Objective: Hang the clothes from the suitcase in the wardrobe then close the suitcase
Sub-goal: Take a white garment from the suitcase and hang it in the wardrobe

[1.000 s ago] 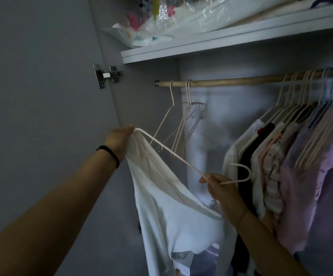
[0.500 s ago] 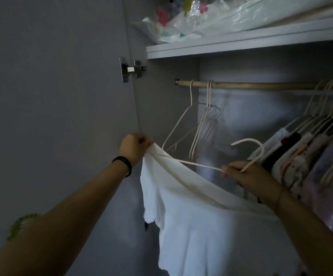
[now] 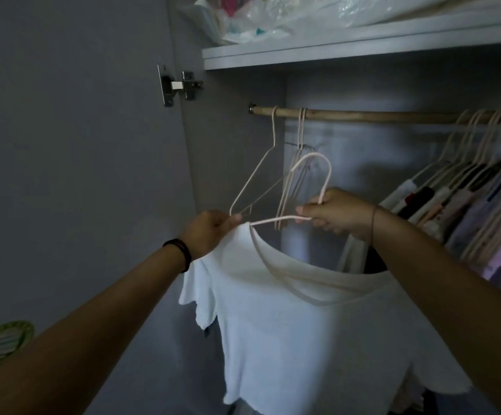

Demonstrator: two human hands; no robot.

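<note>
White cotton fills the lower middle of the head view: a white T-shirt [image 3: 318,324] draped on a pale pink hanger [image 3: 329,175], held up in front of the open wardrobe [image 3: 234,151]. It hangs below the wooden rail [image 3: 378,116] and does not touch it. My left hand [image 3: 210,232], with a black wristband [image 3: 180,253] behind it, pinches the shirt's shoulder where the hanger's arm ends. My right hand [image 3: 337,212] is curled tight round the hanger's neck, just under its hook, which stands upright and free of the rail. My two hands are apart, with one arm of the hanger running between them.

A few empty hangers [image 3: 258,178] dangle from the rail's left end, just behind my hands. A row of hung clothes [image 3: 459,211] crowds the right end. Above the rail, a shelf [image 3: 363,47] carries plastic bags [image 3: 273,16]. To the left, a metal hinge [image 3: 178,86] joins the wardrobe to its open door [image 3: 63,145], and a green round object [image 3: 2,342] sits low on that door.
</note>
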